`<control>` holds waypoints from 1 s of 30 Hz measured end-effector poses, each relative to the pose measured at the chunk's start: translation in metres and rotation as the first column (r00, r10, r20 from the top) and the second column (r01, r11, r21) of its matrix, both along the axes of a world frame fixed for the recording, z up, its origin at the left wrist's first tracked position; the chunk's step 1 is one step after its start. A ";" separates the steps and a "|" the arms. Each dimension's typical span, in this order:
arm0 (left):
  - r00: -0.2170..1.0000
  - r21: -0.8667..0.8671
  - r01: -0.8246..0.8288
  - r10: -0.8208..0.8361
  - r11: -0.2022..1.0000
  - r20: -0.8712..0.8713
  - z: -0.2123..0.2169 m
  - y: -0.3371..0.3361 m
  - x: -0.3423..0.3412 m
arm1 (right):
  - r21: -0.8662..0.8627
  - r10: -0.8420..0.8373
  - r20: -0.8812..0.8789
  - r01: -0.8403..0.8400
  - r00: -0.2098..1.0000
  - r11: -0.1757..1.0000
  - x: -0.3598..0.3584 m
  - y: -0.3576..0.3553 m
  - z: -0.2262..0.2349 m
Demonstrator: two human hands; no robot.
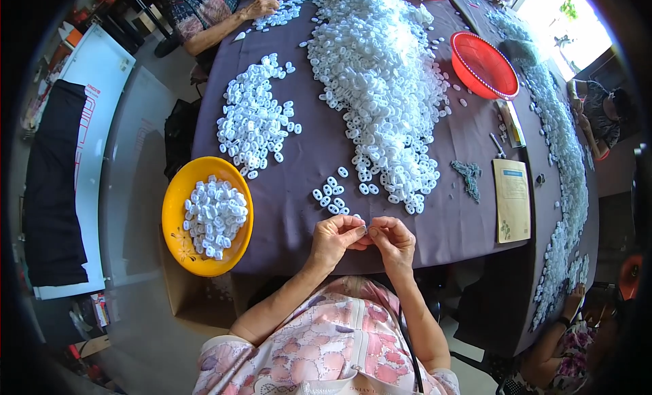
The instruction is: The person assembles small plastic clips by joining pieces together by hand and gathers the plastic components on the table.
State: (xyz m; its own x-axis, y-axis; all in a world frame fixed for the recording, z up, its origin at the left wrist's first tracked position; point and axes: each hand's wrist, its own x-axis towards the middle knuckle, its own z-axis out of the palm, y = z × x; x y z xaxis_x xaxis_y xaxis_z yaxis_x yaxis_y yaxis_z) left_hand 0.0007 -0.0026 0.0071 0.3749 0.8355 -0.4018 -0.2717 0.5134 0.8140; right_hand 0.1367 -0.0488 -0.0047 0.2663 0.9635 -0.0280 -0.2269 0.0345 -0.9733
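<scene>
My left hand and my right hand meet at the table's near edge, fingertips pinched together. Between them a small pale bit shows, seemingly one of the white plastic pieces; fingers cover most of it. Just beyond my left hand lies a small group of white oval pieces, each with two holes. A large heap of the same pieces runs up the middle of the table, and a smaller pile lies to its left. At the left edge a yellow bowl holds more white pieces.
A red basket, a crumpled grey-green scrap and a brown paper packet lie on the right of the dark tablecloth. Another long heap covers the far-right table. Other people's hands work at the edges. A cardboard box stands below the bowl.
</scene>
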 end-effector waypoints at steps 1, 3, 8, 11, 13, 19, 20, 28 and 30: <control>1.000 -0.001 0.000 0.000 1.000 0.000 0.000 0.000 0.000 | -0.031 -0.010 -0.049 0.008 0.999 0.999 -0.001 0.000 0.001; 1.000 0.013 -0.009 0.010 1.000 -0.027 -0.002 -0.001 0.001 | -0.063 -0.021 -0.098 0.014 0.995 0.998 -0.002 -0.001 0.002; 0.998 0.033 0.014 -0.012 0.999 -0.069 -0.004 -0.001 0.000 | -0.042 0.002 -0.016 -0.002 1.000 0.999 -0.004 -0.002 -0.001; 0.997 0.042 0.003 0.000 0.999 -0.078 -0.004 -0.002 0.002 | -0.032 0.012 0.042 -0.010 0.999 0.999 -0.003 -0.003 -0.003; 0.996 0.051 0.002 0.002 0.999 -0.084 -0.006 -0.003 0.002 | -0.034 0.020 0.052 -0.019 0.998 0.999 -0.003 -0.003 -0.001; 0.993 0.096 -0.002 0.013 0.995 -0.114 -0.012 -0.006 0.002 | 0.037 0.029 0.415 -0.049 0.909 0.998 0.001 -0.001 0.003; 0.991 0.111 0.015 0.000 0.994 -0.137 -0.014 -0.006 0.002 | 0.052 0.023 0.453 -0.052 0.891 0.997 0.001 -0.001 0.003; 0.984 0.187 0.028 0.006 0.982 -0.176 -0.015 -0.009 0.004 | 0.085 0.031 0.570 -0.096 0.821 0.992 0.002 0.003 0.011; 0.991 0.116 -0.013 0.028 0.993 -0.131 -0.015 -0.009 0.005 | 0.086 0.026 0.569 -0.091 0.822 0.992 0.002 0.002 0.006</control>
